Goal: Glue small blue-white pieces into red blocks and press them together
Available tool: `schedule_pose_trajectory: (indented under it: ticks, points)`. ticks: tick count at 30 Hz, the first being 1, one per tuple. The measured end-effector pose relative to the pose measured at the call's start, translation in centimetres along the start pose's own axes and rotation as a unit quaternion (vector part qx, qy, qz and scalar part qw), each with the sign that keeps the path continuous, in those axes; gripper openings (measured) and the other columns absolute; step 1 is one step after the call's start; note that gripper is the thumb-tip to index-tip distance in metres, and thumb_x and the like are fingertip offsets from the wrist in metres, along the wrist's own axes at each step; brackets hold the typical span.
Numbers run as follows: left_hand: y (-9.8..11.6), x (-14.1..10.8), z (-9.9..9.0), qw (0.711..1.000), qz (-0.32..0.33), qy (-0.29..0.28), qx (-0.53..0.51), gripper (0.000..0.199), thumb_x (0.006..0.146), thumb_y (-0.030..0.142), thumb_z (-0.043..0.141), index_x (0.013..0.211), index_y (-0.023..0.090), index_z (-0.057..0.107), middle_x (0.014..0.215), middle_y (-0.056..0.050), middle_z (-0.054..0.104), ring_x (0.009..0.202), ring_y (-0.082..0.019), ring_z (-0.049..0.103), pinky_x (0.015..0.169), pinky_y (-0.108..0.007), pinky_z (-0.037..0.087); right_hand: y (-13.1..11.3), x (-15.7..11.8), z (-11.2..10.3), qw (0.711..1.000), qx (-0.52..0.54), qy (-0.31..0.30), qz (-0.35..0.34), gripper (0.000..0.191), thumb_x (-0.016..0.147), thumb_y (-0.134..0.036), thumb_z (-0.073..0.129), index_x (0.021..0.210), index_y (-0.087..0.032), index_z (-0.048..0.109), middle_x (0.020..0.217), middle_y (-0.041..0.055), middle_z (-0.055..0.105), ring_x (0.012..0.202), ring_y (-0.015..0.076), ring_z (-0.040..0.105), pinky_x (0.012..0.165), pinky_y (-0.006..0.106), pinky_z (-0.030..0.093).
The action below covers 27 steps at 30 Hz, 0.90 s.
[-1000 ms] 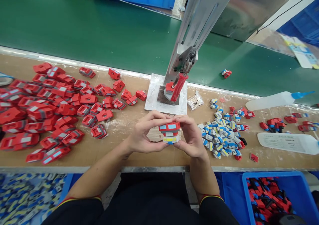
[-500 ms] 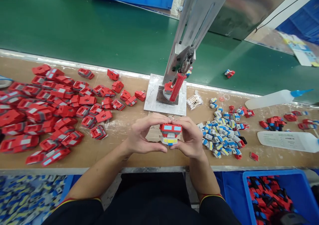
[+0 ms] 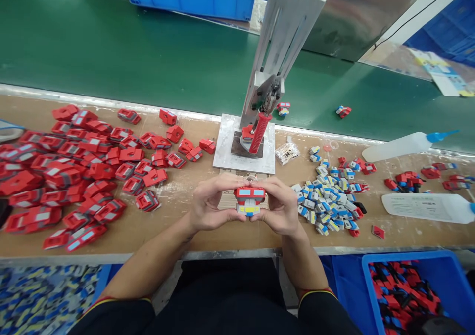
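Green belt: runs across the back; on it, one red-and-white block just right of the press column, another farther right.
Cardboard-topped bench: in front of the belt, between it and the person.
Lever press: stands beyond the hands, in the way between them and the belt; its red handle partly covers a red part on the base.
Blue bins: one behind the belt, cut off at the top; one lower right, red and black parts inside, a dark object hard to make out covering its near side; one lower left, mostly out of frame.
Red shell pile: loose heap left of the hands, running off the left edge.
White-blue-yellow part pile: near the right hand.
Squeeze bottles: two lying at right, the nearer one cut off, its print unreadable.
Left hand and right hand: both closed on the toy torso, fingers above, thumbs below.
Toy torso: between the hands, before the press; fingers hide its sides.
Cotton swab bundle: beside the press base.
Flat red piece: near the bench edge; markings too small to tell.
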<state>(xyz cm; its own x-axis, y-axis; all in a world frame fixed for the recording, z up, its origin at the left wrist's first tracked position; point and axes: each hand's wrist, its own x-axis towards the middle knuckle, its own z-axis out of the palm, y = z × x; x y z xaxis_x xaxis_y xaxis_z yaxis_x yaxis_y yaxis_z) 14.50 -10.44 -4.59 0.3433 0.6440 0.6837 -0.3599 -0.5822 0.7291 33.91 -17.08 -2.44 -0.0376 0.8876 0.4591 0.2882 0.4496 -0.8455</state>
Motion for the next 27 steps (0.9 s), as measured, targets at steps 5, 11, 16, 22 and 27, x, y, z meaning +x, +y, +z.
schedule_pose_trajectory:
  ticks: [5,11,16,22,27]
  points:
    - [-1.2,0.2,0.5,0.999,-0.008,0.012,-0.028,0.068,0.074,0.046,0.096,0.132,0.021,0.072,0.111,-0.013,0.079,0.1,-0.023,0.078,0.086,-0.032,0.064,0.8,0.6,0.7,1.0,0.018,-0.001,0.024,0.055,0.077,-0.059,0.089,0.121,-0.028,0.078,0.095,0.005,0.074,0.075,0.0184,0.065,0.069,0.033,0.06]
    - [-1.1,0.8,-1.7,0.998,-0.022,0.053,-0.015,0.06,0.072,0.042,0.098,0.124,0.022,0.075,0.109,-0.01,0.08,0.099,-0.022,0.079,0.086,-0.03,0.065,2.4,2.0,-1.8,0.999,0.052,0.004,-0.007,0.065,0.081,-0.064,0.084,0.132,-0.028,0.068,0.116,0.0072,0.071,0.085,0.0168,0.066,0.066,0.029,0.057]
    - [-2.3,1.9,-6.4,0.995,-0.063,0.074,0.036,0.058,0.076,0.053,0.094,0.121,0.023,0.072,0.111,-0.01,0.08,0.097,-0.02,0.08,0.086,-0.031,0.067,3.2,4.4,-4.5,0.999,-0.033,-0.007,0.034,0.035,0.09,-0.055,0.077,0.11,-0.026,0.072,0.128,0.0097,0.069,0.108,0.0208,0.067,0.075,0.03,0.058]
    - [-6.0,7.8,-8.2,0.968,-0.089,-0.168,0.162,0.057,0.071,0.062,0.092,0.112,0.024,0.08,0.148,-0.019,0.067,0.133,-0.033,0.069,0.104,-0.048,0.062,3.9,7.4,-2.6,0.987,-0.019,-0.149,0.059,0.042,0.088,-0.062,0.075,0.109,-0.025,0.075,0.111,0.0066,0.072,0.103,0.0187,0.069,0.082,0.032,0.059]
    - [-7.7,11.5,-7.1,0.891,-0.085,-0.365,0.257,0.044,0.07,0.044,0.096,0.108,0.026,0.082,0.163,-0.014,0.056,0.146,-0.033,0.06,0.114,-0.051,0.054,0.5,6.2,-3.4,0.987,0.043,-0.154,0.019,0.042,0.093,-0.064,0.07,0.113,-0.028,0.076,0.108,0.0046,0.076,0.094,0.0165,0.071,0.079,0.032,0.061]
